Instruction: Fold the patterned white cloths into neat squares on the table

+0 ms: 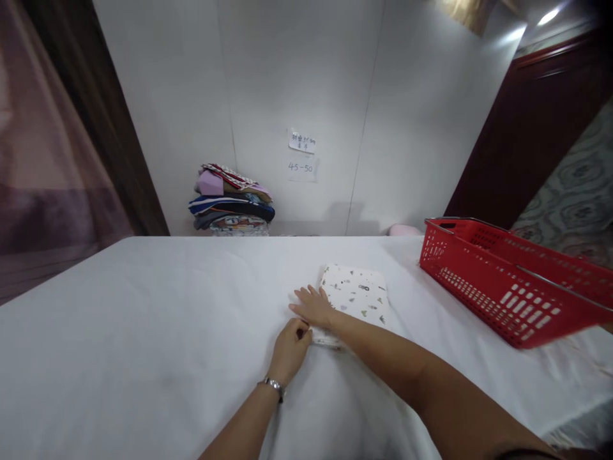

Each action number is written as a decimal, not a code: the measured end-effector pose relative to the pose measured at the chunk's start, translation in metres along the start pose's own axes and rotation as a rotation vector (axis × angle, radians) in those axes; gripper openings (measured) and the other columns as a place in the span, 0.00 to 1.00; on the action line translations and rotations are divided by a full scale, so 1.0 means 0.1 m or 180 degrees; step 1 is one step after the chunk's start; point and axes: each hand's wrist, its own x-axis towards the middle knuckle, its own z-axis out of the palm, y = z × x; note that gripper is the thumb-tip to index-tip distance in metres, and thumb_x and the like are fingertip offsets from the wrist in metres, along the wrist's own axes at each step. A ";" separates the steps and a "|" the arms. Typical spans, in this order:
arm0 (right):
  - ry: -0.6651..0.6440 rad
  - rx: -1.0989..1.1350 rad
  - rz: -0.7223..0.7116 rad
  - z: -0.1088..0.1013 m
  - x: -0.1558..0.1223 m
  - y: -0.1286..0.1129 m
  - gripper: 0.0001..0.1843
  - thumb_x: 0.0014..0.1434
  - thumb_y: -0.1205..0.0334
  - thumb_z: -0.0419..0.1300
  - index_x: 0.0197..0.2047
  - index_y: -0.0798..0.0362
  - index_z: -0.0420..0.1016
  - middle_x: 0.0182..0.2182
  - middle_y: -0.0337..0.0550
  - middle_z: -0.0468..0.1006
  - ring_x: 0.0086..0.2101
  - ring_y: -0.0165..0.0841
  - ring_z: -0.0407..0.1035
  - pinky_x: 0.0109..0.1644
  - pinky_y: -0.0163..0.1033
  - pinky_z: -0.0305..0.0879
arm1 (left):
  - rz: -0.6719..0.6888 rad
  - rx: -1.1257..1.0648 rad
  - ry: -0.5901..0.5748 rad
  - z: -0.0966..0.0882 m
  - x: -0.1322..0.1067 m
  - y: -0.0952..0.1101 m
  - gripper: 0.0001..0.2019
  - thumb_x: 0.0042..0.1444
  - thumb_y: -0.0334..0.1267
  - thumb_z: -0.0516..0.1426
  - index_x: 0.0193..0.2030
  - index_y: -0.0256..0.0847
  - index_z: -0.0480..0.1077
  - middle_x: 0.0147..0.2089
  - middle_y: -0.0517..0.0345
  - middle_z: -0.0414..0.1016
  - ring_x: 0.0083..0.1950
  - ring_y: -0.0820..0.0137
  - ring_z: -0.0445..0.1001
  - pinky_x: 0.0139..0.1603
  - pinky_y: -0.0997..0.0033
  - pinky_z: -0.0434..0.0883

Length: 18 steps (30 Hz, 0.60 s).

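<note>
A folded white cloth (361,291) printed with small grey, green and black figures lies on the white-covered table, right of the middle. My right hand (313,308) rests with fingers spread at the cloth's left side, and its forearm crosses over the near part. Just below it, my left hand (288,350), with a silver band on the wrist, has thumb and forefinger pinched at the cloth's near left corner. The fingertips appear to hold the cloth's edge there. Part of the near edge is hidden under my right forearm.
A red plastic basket (479,281) with metal handles stands at the table's right side. Beyond the far edge is a stack of folded fabrics (232,201) by the wall. Paper notes (302,167), one reading 45-50, hang on the wall. The white table cover (143,332) stretches left.
</note>
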 end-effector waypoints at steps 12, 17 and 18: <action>0.0052 -0.0044 -0.0063 -0.04 -0.28 0.41 0.37 0.58 0.38 0.35 0.65 0.51 0.43 0.64 0.46 0.37 0.62 0.39 0.28 0.61 0.53 0.27 | -0.0069 -0.0094 -0.0053 -0.01 0.03 -0.02 0.05 0.48 0.37 0.50 0.29 0.40 0.65 0.29 0.62 0.69 0.31 0.72 0.67 0.34 0.72 0.63; 0.0499 0.0305 0.0497 -0.34 -0.44 0.93 0.35 0.59 0.44 0.41 0.65 0.52 0.43 0.64 0.45 0.40 0.62 0.39 0.33 0.62 0.52 0.32 | -0.0475 -0.0172 -0.0289 -0.07 0.11 -0.01 0.06 0.46 0.39 0.52 0.28 0.39 0.66 0.29 0.60 0.71 0.32 0.70 0.69 0.35 0.73 0.64; 0.0688 0.0372 0.0743 -0.39 -0.52 1.11 0.35 0.58 0.46 0.45 0.64 0.55 0.45 0.64 0.47 0.42 0.62 0.40 0.34 0.62 0.51 0.34 | -0.0602 -0.0119 -0.0371 -0.09 0.15 0.02 0.08 0.47 0.41 0.52 0.28 0.39 0.67 0.29 0.59 0.72 0.33 0.70 0.69 0.35 0.73 0.64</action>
